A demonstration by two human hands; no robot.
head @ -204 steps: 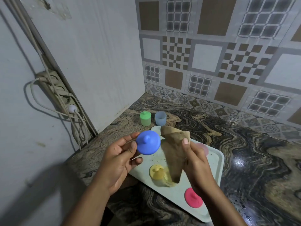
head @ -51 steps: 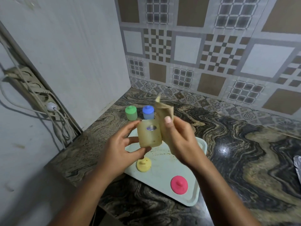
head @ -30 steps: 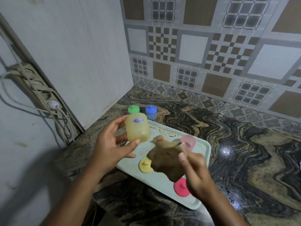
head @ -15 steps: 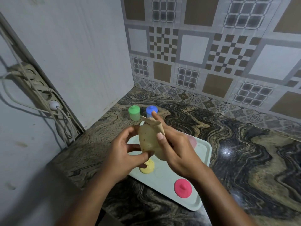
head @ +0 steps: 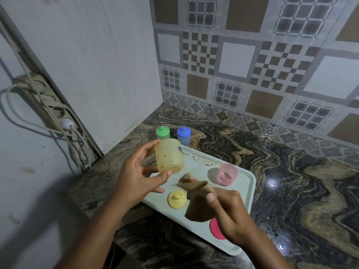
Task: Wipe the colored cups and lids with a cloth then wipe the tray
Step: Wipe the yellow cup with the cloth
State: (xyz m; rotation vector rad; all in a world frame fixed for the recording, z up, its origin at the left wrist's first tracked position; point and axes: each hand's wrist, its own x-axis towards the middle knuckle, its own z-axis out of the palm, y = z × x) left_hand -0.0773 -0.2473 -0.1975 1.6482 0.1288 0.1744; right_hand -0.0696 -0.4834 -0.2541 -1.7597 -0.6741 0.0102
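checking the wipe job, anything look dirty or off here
Yes. The yellow cup in the left hand shows brown specks on its wall, and the tray has brown splatter near its far edge. Nothing looks spilled or broken.

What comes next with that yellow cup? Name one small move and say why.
Probably bring the cloth in the right hand back up to the yellow cup in the left hand and rub it again: brown specks show on its side, and cloth and cup are apart.
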